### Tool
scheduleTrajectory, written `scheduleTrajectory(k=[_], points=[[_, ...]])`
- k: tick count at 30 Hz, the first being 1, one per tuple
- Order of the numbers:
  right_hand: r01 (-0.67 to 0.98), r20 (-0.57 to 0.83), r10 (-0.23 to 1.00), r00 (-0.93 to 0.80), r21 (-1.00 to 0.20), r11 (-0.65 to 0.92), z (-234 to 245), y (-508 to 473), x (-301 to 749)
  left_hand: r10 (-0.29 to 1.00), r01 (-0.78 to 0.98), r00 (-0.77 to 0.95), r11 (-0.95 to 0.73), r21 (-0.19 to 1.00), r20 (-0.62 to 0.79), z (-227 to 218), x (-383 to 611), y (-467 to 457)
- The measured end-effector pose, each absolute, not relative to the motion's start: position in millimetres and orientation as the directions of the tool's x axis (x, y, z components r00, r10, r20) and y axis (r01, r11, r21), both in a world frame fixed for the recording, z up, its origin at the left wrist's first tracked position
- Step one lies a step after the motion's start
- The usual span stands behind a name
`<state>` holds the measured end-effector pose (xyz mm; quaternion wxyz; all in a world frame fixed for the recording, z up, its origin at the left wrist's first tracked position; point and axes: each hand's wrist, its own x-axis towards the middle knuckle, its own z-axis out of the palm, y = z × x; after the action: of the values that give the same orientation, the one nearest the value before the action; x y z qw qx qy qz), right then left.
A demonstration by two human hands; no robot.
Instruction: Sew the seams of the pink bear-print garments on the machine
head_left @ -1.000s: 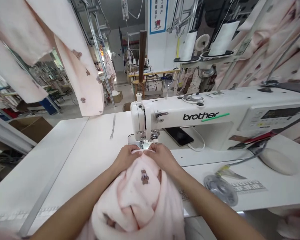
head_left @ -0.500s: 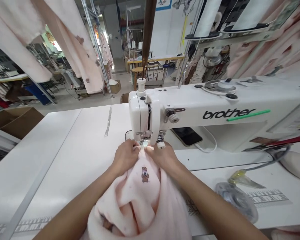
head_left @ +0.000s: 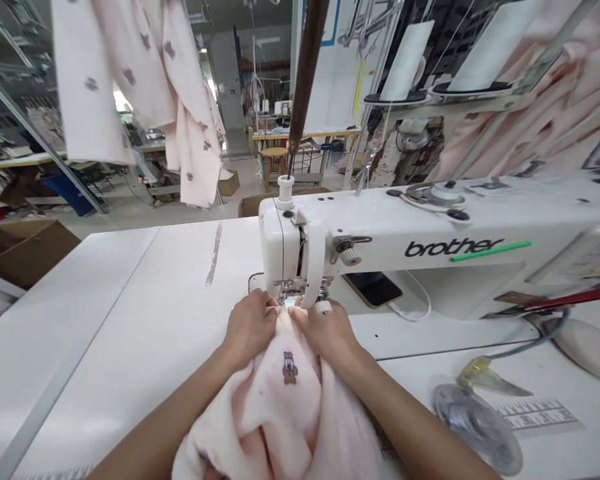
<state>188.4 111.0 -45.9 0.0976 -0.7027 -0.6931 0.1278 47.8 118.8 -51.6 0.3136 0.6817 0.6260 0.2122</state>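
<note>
Had both hands, left (head_left: 250,327) and right (head_left: 325,333), fingers pinched shut on the pink fleece (head_left: 285,400) edge under the presser foot (head_left: 289,301), so next I figured was feeding it straight

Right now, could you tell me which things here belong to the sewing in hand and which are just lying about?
In use: pink fleece cloth, gripped by left hand and right hand; sewing machine.

Lying about: phone under the machine's arm; clear round lid; yellow-handled snips; hanging pink cloth.
</note>
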Motion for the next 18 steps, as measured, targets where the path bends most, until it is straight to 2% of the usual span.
scheduleTrajectory(k=[8,13,18], points=[[0.966,-0.021,1.000,-0.011,-0.257,0.005,-51.1,111.7,189.1,0.990,0.729,0.125,-0.044,0.683,-0.069,-54.0,47.6,119.4],[0.965,-0.008,1.000,-0.016,-0.262,0.013,-53.3,114.3,189.2,0.993,0.779,0.105,-0.046,0.625,-0.057,-58.2,49.4,121.9],[0.962,0.018,1.000,-0.008,-0.273,0.012,-57.2,116.3,188.8,0.991,0.775,0.130,-0.083,0.626,-0.029,-61.4,48.6,124.9]])
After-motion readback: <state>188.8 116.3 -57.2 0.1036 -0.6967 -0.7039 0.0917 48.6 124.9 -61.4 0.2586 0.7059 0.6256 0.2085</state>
